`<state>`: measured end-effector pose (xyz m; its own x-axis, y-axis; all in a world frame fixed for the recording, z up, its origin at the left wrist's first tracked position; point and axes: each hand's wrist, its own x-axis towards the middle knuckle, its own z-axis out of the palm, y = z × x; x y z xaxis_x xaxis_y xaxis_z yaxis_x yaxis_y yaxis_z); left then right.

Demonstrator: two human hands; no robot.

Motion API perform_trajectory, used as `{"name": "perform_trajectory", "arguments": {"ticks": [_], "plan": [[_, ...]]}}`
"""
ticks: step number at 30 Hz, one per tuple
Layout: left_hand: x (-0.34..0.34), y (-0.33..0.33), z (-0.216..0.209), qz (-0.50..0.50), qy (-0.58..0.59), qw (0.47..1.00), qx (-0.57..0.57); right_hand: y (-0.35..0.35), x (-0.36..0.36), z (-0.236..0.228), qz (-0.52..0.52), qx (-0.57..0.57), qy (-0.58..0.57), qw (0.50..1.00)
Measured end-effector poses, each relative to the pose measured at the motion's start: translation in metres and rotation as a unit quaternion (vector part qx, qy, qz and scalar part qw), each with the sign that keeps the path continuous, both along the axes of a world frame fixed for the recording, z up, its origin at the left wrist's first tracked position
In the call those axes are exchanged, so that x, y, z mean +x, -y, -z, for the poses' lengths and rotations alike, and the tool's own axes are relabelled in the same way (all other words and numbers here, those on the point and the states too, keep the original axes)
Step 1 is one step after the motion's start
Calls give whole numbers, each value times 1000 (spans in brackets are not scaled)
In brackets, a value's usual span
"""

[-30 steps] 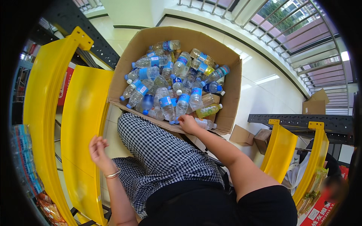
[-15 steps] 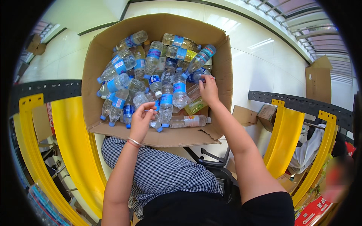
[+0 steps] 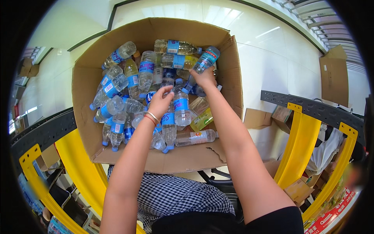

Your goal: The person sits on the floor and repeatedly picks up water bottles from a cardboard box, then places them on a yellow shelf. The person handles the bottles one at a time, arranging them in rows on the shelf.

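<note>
OK, R hand [image 3: 205,79] grips btl [image 3: 207,59], L hand [image 3: 160,103] over boxed btls [image 3: 146,69].

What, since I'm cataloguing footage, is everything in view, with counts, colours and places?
Cardboard box: one, brown, centre.
Bottles: many, mostly clear with blue labels, in the box.
Teal-labelled bottle: one, clear, box's upper right.
Shelf panels: four-plus, yellow, both sides.
Perforated rails: two, black, both sides.
Loose cardboard: several, brown, mainly right.
Bars: several, grey, upper right.
Crumpled material: one heap, white, right.
Printed sign: one, red, lower right.
Floor: one, white, around box.
Trousers: one pair, black-and-white checked, below.
Top: one, black, bottom edge.
Left grip: one, bare, over bottles.
Right grip: one, bare, at teal-labelled bottle.
</note>
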<state>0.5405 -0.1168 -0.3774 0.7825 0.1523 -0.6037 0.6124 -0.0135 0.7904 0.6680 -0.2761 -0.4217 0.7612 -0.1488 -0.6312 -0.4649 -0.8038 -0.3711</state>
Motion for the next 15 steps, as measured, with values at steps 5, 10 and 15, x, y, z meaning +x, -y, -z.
{"name": "perform_trajectory", "arguments": {"ticks": [5,10,15], "plan": [[51,1,27,19,33,998,59,21,-18,3,-116,93,69,986],[80,-8,33,-128,-175,966,-142,19,-22,-18,-402,139,56,904],[48,-7,30,-158,-66,985,16,28,-13,-27,-486,145,-4,862]]}}
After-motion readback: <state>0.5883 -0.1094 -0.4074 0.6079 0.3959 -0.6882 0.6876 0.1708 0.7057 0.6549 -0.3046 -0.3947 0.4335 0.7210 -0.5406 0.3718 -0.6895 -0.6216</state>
